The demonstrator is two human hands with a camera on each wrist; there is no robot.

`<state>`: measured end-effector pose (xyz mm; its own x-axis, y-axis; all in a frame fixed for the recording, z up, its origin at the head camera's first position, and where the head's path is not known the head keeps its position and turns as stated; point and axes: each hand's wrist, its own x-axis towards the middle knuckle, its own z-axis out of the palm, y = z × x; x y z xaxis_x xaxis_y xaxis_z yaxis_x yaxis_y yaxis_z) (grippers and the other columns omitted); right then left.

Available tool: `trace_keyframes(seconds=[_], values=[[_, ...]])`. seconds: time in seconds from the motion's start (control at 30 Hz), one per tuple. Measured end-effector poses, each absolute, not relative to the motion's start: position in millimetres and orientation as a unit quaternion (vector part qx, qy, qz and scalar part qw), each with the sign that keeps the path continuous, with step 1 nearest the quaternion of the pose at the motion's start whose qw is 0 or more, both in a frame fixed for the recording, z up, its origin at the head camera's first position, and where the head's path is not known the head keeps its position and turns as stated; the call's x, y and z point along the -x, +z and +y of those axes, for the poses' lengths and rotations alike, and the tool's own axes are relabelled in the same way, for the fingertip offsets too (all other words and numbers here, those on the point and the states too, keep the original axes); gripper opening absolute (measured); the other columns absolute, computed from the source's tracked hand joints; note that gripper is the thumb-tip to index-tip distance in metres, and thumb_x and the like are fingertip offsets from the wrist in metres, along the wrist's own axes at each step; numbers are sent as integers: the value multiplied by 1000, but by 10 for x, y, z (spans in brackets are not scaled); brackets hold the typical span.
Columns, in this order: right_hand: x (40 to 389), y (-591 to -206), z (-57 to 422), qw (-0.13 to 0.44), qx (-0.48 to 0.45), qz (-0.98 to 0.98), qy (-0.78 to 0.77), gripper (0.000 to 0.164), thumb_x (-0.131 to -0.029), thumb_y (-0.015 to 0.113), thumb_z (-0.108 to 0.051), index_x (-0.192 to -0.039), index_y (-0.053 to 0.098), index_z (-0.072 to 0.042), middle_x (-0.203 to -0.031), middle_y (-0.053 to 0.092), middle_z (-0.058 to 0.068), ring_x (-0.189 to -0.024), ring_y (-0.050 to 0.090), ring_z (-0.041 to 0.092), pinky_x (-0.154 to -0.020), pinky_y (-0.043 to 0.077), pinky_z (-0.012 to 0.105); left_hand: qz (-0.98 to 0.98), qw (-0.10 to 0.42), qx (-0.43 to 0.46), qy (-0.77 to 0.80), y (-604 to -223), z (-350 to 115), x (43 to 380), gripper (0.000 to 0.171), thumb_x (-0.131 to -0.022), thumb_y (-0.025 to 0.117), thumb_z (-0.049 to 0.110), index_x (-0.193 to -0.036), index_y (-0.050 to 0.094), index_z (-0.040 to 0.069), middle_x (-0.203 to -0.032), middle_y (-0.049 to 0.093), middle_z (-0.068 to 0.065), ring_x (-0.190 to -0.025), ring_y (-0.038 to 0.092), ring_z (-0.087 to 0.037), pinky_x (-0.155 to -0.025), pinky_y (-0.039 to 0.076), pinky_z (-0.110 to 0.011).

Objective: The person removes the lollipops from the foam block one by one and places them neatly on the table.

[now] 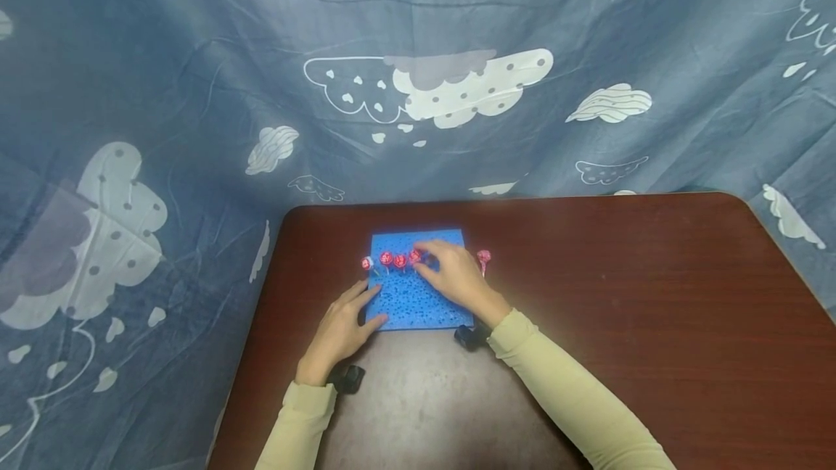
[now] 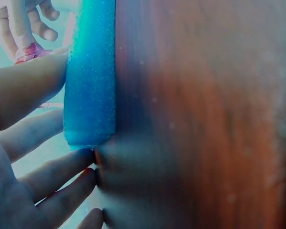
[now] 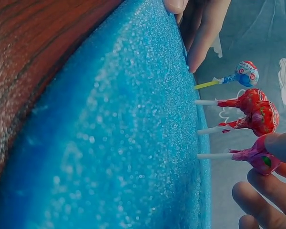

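Note:
A blue foam block (image 1: 418,307) lies flat on the table, its top dotted with small holes. My right hand (image 1: 460,278) pinches the wrapped head of a pink lollipop (image 3: 263,155), whose white stick stands in the foam. Beside it, two red lollipops (image 3: 264,112) and a blue-and-white lollipop (image 3: 247,74) with a yellow stick rise from the block in a row. At the block's left side, my left hand (image 1: 341,325) rests with spread fingers and thumb touching the foam. In the left wrist view, the fingertips (image 2: 86,160) meet its edge.
Another pink lollipop (image 1: 483,258) lies on the brown table (image 1: 620,296), just right of the block. A blue cloud-patterned curtain (image 1: 424,158) hangs behind the table and along its left. Dark wrist cameras (image 1: 349,379) sit near both wrists.

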<state>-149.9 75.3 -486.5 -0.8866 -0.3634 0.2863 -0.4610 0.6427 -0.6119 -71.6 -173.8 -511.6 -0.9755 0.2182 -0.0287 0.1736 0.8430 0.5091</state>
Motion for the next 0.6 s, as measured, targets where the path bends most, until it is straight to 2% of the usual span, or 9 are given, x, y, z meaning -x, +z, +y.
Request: trace_keyframes(seconds=[0.37,0.6], values=[[1482,-4852,761,83,-227,-897,369,40,-93,81,-21,-129,72,-8,-122,76,10,-94,76,23,-87,64,40,959,46,-104,261,-5123,-1743,716,69,-92,79,41,-153,55,20,-162,47,-14,-150,44,-39,-113,42,-66],[1520,-4656,901,146,-213,-871,418,35,-93,80,-19,-126,73,-9,-112,76,7,-87,73,21,-80,63,41,954,33,-117,272,-5130,-1755,702,67,-93,79,38,-152,56,18,-161,47,-16,-149,45,-39,-115,42,-64]])
